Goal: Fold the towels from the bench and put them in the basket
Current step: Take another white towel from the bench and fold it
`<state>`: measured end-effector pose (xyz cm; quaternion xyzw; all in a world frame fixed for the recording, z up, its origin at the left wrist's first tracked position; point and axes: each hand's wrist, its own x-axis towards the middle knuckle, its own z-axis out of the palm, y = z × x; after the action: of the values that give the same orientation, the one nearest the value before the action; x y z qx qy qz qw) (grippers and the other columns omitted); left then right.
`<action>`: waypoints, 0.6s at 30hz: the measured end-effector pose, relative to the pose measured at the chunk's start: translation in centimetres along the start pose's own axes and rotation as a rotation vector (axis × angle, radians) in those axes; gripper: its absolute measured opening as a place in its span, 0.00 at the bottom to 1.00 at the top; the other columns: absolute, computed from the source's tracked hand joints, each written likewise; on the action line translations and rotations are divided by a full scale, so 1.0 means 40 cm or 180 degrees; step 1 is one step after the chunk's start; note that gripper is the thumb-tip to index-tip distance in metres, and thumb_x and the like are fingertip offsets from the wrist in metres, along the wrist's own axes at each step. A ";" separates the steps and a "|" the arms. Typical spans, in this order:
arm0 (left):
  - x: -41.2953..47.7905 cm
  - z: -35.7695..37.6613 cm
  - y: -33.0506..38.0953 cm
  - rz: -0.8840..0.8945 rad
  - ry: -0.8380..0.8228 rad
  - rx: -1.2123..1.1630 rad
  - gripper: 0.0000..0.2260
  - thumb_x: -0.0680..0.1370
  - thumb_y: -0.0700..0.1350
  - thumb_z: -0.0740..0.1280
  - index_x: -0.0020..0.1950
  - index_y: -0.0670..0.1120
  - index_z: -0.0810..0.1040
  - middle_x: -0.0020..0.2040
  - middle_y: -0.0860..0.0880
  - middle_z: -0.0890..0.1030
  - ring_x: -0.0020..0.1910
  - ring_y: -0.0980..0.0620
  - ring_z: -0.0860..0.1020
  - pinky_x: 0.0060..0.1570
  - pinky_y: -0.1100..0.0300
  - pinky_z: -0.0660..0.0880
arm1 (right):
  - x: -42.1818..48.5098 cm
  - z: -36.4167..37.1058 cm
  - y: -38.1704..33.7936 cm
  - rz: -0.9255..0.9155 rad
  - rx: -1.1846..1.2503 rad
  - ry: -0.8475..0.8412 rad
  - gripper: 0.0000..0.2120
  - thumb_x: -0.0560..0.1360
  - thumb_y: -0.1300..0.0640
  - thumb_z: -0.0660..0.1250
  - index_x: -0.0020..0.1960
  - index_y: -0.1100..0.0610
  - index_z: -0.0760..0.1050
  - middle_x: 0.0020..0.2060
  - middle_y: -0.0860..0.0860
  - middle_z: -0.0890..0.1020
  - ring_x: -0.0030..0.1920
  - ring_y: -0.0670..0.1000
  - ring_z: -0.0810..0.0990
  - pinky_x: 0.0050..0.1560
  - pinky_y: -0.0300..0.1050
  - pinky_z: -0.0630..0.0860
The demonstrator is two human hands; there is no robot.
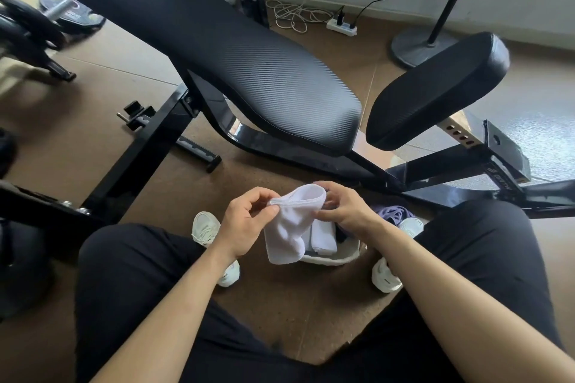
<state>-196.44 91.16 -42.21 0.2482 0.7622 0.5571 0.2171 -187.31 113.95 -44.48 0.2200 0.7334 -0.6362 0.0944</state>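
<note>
White towel (291, 227), pinched by its hem between left hand (245, 221) and right hand (345, 208), could unfold and miss the basket (329, 258) below them.

towel (291, 227) above basket (336, 258), bench (249, 71) behind

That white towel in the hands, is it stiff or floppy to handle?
Probably floppy: the white towel sags below where the left hand and right hand pinch its hem. Likely light, since fingertips alone hold it. It seems unlikely to slip, as the cloth looks soft and textured.
</note>
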 end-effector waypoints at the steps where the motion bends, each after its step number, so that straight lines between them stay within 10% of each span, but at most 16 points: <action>1: -0.002 -0.009 0.000 0.0016 0.0036 0.0013 0.06 0.78 0.45 0.68 0.52 0.52 0.82 0.47 0.56 0.84 0.49 0.54 0.82 0.48 0.63 0.79 | 0.001 0.005 -0.005 -0.0079 -0.0015 0.0066 0.17 0.73 0.63 0.76 0.61 0.56 0.80 0.51 0.57 0.85 0.50 0.53 0.85 0.50 0.46 0.81; 11: -0.017 -0.083 -0.021 -0.0320 0.0885 0.0581 0.06 0.82 0.43 0.66 0.57 0.50 0.80 0.51 0.55 0.82 0.52 0.55 0.80 0.47 0.68 0.75 | -0.015 0.039 -0.095 -0.0768 -0.0068 0.0122 0.04 0.77 0.56 0.74 0.49 0.56 0.81 0.45 0.55 0.87 0.47 0.54 0.86 0.53 0.60 0.82; 18: -0.033 -0.116 0.011 -0.0297 0.0505 0.0337 0.13 0.74 0.45 0.71 0.58 0.50 0.79 0.52 0.51 0.82 0.52 0.52 0.81 0.47 0.66 0.76 | -0.021 0.069 -0.143 -0.1260 -0.0350 0.0310 0.05 0.76 0.55 0.75 0.50 0.55 0.84 0.42 0.56 0.86 0.40 0.48 0.80 0.45 0.49 0.78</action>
<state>-198.17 87.04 -40.40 0.1787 0.8160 0.5233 0.1683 -189.50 110.53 -39.50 0.0967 0.7997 -0.5900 -0.0562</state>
